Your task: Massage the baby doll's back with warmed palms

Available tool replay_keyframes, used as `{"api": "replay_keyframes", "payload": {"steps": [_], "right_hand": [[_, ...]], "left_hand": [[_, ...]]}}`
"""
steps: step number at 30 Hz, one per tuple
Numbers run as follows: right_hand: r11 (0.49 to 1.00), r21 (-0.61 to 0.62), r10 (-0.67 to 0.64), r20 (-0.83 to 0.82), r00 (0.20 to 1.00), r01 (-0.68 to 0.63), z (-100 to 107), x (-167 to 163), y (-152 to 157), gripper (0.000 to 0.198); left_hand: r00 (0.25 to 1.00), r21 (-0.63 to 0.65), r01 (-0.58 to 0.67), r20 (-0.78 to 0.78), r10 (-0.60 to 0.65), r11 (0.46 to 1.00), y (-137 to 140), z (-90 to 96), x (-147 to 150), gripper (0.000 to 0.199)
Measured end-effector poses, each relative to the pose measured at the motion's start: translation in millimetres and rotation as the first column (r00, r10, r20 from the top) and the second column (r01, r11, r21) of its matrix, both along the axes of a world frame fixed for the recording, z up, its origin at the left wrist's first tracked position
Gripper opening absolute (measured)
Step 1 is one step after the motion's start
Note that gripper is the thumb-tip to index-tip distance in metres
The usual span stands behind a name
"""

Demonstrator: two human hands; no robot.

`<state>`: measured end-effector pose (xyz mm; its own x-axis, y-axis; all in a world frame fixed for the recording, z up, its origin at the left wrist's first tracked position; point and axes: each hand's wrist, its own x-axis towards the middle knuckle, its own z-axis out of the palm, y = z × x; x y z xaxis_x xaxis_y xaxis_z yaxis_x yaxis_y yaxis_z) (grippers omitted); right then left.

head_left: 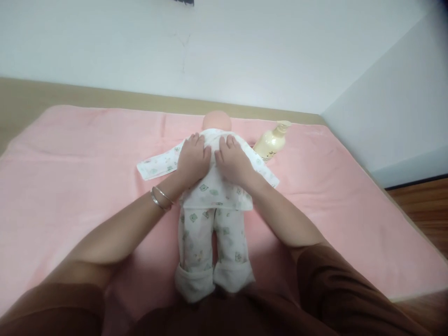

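A baby doll (217,120) lies stretched out on a pink blanket (87,186), its smooth bare head at the far end. It is dressed in a white printed top (217,198) and matching printed trousers (229,233) with turned-up cuffs. Flat on the upper left of the top rests my left hand (193,158), fingers pointing away from me. My right hand (234,161) lies on the upper right of it in the same way, thumbs close together. Both hands are open. The doll's sleeves spread out to either side, and its face is not visible.
Just beyond the right sleeve, a pale yellow pump bottle (271,142) leans or lies at a slant; its lower part is hidden. A tan table edge (140,96) borders the blanket at the back, against a white wall (105,46). Wooden flooring (423,205) shows at the right.
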<state>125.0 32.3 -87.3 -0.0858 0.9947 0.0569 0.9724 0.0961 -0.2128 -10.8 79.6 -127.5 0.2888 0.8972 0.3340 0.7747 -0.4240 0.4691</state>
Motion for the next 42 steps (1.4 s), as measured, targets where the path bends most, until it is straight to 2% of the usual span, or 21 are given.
{"api": "replay_keyframes", "payload": {"steps": [3,5,8,11,14,16,19,22,25,28,33,37,42], "right_hand": [[0.998,-0.042,-0.052,-0.064,0.997,0.049,0,13,20,0.072],[0.998,-0.036,-0.054,-0.057,0.997,0.052,0,15,23,0.072],[0.997,0.032,-0.064,0.003,0.998,0.064,-1,6,10,0.066],[0.991,0.129,-0.058,0.099,0.993,0.045,0,-9,-13,0.061],[0.988,0.158,-0.026,0.169,0.985,-0.001,4,-18,-26,0.059],[0.991,0.134,0.004,0.152,0.988,-0.024,7,-16,-24,0.058],[0.996,0.082,0.036,0.04,0.999,-0.039,10,-4,-6,0.058],[0.999,0.043,0.004,-0.014,1.0,-0.003,7,8,12,0.065],[1.0,0.024,-0.009,0.002,1.0,0.009,3,12,20,0.069],[0.999,0.035,0.019,0.006,1.0,-0.019,-1,15,22,0.067],[0.997,0.079,0.02,0.024,1.0,-0.022,2,14,20,0.057],[0.996,0.089,-0.045,0.143,0.989,0.033,13,1,1,0.053],[0.996,0.085,0.003,0.252,0.968,-0.025,19,-11,-20,0.058]], "left_hand": [[0.998,0.066,0.057,-0.028,-0.055,0.996,-24,4.1,7,0.056],[0.995,0.061,0.096,-0.027,-0.094,0.993,-31,7.1,9,0.055],[0.993,-0.023,0.121,0.006,-0.121,0.992,-21,9.9,5,0.055],[0.996,-0.11,0.076,0.049,-0.071,0.991,1,8.1,-2,0.055],[0.993,-0.102,0.04,0.112,-0.029,0.994,14,2.1,-6,0.052],[0.99,-0.075,0.038,0.136,-0.027,0.996,16,-2.9,-6,0.053],[0.989,-0.06,0.037,0.142,-0.029,0.998,16,-9.4,-6,0.055],[0.99,-0.055,0.027,0.143,-0.019,0.998,15,-9.9,-6,0.054],[0.996,-0.046,0.02,0.086,-0.016,0.999,9,0.5,-5,0.045],[0.999,-0.083,0.052,0.012,-0.051,0.995,-7,18.6,-3,0.033],[0.993,-0.136,0.114,-0.013,-0.117,0.984,-24,37.4,1,0.034],[0.995,-0.178,0.097,0.007,-0.097,0.979,-5,30.0,-4,0.039],[0.999,-0.163,0.054,0.01,-0.053,0.985,18,10.9,-9,0.051]]}}
